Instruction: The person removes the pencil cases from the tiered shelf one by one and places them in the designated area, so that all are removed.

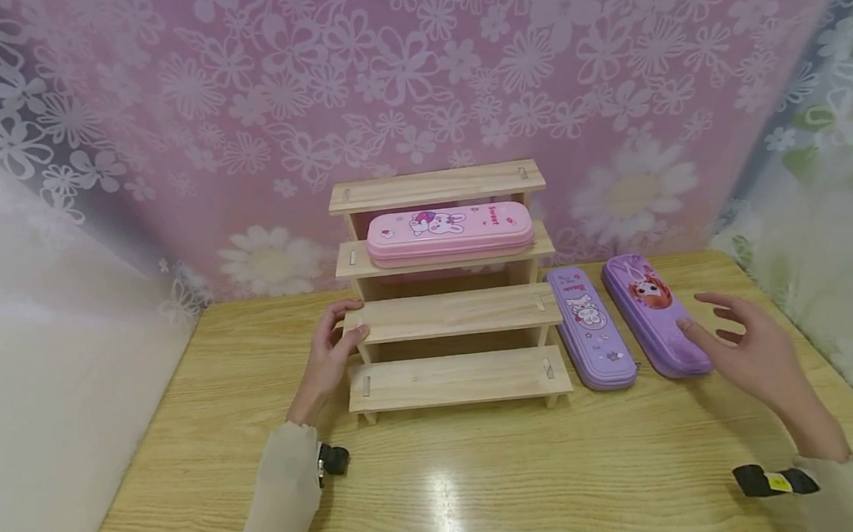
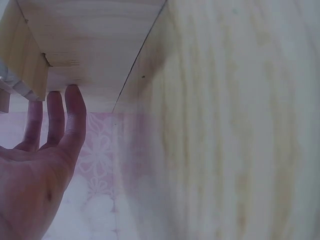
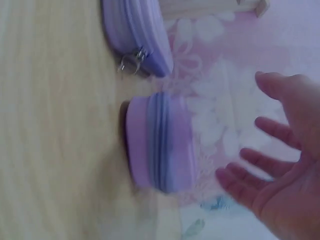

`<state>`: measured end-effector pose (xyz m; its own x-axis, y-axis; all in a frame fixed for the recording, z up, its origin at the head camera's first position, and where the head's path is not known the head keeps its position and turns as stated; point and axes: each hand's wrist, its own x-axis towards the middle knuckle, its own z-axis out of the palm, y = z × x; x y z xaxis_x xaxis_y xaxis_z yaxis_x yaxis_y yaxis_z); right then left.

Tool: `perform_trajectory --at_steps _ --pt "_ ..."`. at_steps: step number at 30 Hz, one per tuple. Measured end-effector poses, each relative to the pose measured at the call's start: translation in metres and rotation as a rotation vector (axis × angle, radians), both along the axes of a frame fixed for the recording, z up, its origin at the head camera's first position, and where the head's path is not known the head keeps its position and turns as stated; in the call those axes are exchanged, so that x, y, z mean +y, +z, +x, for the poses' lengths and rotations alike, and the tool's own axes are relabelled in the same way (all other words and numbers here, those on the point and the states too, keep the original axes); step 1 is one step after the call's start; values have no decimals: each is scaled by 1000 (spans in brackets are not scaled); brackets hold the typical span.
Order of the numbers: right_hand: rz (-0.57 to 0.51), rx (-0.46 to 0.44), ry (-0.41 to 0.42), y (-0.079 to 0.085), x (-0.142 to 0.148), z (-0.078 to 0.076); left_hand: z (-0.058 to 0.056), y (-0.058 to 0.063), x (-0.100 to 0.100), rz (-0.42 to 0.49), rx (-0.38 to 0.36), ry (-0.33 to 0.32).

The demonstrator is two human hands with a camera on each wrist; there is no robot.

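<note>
A stepped wooden display rack (image 1: 458,380) stands mid-table. My left hand (image 1: 331,349) holds the left end of its second step from the bottom, with thumb and forefinger over the board's end. In the left wrist view, the other fingers (image 2: 75,120) reach to the rack's side wood. A pink pencil case (image 1: 450,232) with a rabbit print lies on the third step up. My right hand (image 1: 756,349) hovers, fingers spread and holding nothing, beside a purple pencil case (image 1: 656,315) with a red-haired figure. Left of that lies a lilac pencil case (image 1: 591,328) with a rabbit print.
The wood-grain table (image 1: 443,473) carries the rack and both purple cases. Behind it hangs a pink flower-patterned curtain (image 1: 411,67), close to the rack's back. Pale sheets stand along the left and right table edges.
</note>
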<state>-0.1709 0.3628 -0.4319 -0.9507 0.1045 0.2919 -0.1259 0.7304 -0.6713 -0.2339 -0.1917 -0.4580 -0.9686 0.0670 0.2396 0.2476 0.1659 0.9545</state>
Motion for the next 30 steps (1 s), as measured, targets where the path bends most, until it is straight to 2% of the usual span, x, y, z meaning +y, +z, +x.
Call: perform_trajectory --at_steps 3,6,10,19,26,30 --pt "-58 117 19 3 -15 -6 -1 -1 -1 7 -3 -5" --pt "-110 225 79 7 -31 -14 -2 -2 -1 15 -4 -8" --pt "-149 309 154 15 -52 -26 -2 -1 0 16 -7 -9" --pt "-184 328 221 31 -89 -42 -3 0 0 11 -11 1" --pt "-166 435 290 40 -114 -56 -2 1 2 37 -12 -1" --pt "-160 451 310 44 -125 -62 -2 0 2 43 -16 0"
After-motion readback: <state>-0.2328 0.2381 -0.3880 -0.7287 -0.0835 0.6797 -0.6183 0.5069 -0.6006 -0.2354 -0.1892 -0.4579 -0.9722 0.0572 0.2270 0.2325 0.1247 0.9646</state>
